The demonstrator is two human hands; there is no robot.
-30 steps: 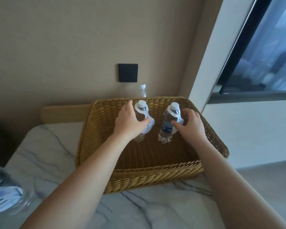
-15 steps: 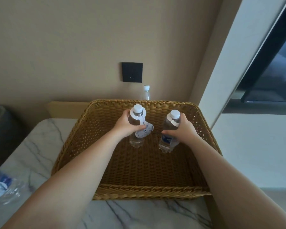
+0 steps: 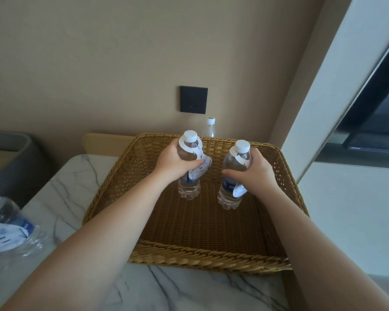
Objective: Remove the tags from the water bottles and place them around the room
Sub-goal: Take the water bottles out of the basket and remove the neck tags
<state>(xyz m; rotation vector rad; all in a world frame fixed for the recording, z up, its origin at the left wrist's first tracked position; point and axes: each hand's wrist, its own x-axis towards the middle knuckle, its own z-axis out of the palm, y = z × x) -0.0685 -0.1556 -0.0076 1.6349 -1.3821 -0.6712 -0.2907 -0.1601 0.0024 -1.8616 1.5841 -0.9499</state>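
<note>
Gripping one tagged bottle in each hand inside the wicker basket (image 3: 211,261): left hand (image 3: 174,163) curled round the left bottle (image 3: 189,169), thumb pressing its hanging paper tag (image 3: 200,168) against the plastic; right hand (image 3: 256,171) wrapped round the right bottle (image 3: 231,176), fingers over the upper part of its tag (image 3: 239,189). Both bottles upright over the woven floor near the far wall of the basket, whether resting on it or just clear of it hard to tell, close together but not touching. Best done by lifting straight up, keeping them vertical and apart to clear the rim. Then probably setting one down on the marble table (image 3: 61,189) to free a hand, since slipping each tag's collar over the cap (image 3: 190,135) looks like work for two hands. Worth easing the collar off gently, as thin paper may tear. Also present: a third bottle (image 3: 209,129) behind the basket by the wall, and a blurred clear bottle (image 3: 7,227) at the left edge.
</note>
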